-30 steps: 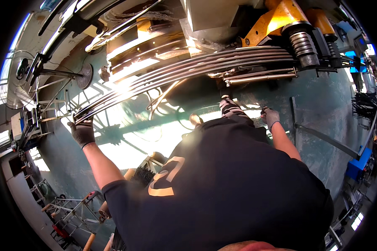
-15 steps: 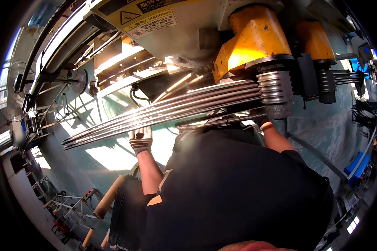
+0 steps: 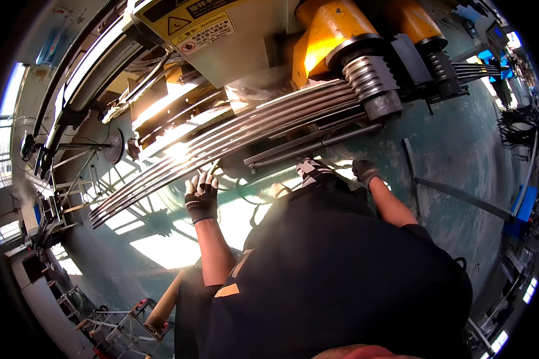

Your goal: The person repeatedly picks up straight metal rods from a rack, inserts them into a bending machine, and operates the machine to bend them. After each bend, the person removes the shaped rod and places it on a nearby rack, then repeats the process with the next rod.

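Observation:
A bundle of several long, shiny metal rods (image 3: 245,130) runs from the threaded steel roller (image 3: 371,87) out to the left, where the free ends fan slightly. My left hand (image 3: 202,196), in a dark glove with pale fingers, is held up just on my side of the rods. Its fingers are stretched and apart; whether the tips touch the lowest rod I cannot tell. My right hand (image 3: 365,170), in a dark grey glove, hangs below the roller with its fingers curled in and nothing visible in it. A long coil spring (image 3: 317,146) lies between the hands and the rods.
Yellow machine housings (image 3: 335,30) hold the rollers, beside a panel with a warning label (image 3: 206,33). A fan (image 3: 115,145) stands at the left. A metal bar (image 3: 461,198) crosses the floor at right. A wheeled frame (image 3: 120,326) is at lower left.
My right hand has come out from behind the roller and spring into plain view. My left hand has turned, its fingers now spread. The machine and rods sit further left and higher in view.

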A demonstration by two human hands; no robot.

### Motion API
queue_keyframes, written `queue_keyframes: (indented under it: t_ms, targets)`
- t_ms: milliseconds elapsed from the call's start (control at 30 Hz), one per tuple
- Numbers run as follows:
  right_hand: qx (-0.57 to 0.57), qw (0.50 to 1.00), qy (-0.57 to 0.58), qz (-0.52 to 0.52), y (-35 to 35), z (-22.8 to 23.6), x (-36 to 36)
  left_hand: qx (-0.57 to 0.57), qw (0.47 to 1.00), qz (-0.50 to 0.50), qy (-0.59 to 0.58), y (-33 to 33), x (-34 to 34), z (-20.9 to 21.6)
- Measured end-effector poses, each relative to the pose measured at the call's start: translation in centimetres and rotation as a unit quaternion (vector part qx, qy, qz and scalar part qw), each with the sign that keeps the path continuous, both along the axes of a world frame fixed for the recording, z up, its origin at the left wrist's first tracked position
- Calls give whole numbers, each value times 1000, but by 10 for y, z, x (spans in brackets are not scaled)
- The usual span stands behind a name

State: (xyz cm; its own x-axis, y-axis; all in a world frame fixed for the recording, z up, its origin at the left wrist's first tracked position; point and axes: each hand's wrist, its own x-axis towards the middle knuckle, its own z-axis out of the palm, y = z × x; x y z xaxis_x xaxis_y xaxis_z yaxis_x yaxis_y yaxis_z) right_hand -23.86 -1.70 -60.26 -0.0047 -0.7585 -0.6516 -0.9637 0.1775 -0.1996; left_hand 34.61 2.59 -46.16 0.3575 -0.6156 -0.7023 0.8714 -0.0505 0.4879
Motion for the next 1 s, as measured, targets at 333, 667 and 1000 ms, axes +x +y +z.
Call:
queue_keyframes:
  t_ms: [333, 667, 1000]
  targets:
    - [-166, 734, -398, -524, 25, 120, 5, -108, 992, -63, 31, 9, -39, 37]
    - [-426, 528, -584, -447, -98, 262, 20, -381, 917, -71, -93, -24, -65, 160]
    - [-382, 519, -618, -451, -140, 271, 5, -359, 880, -44, -308, -45, -57, 235]
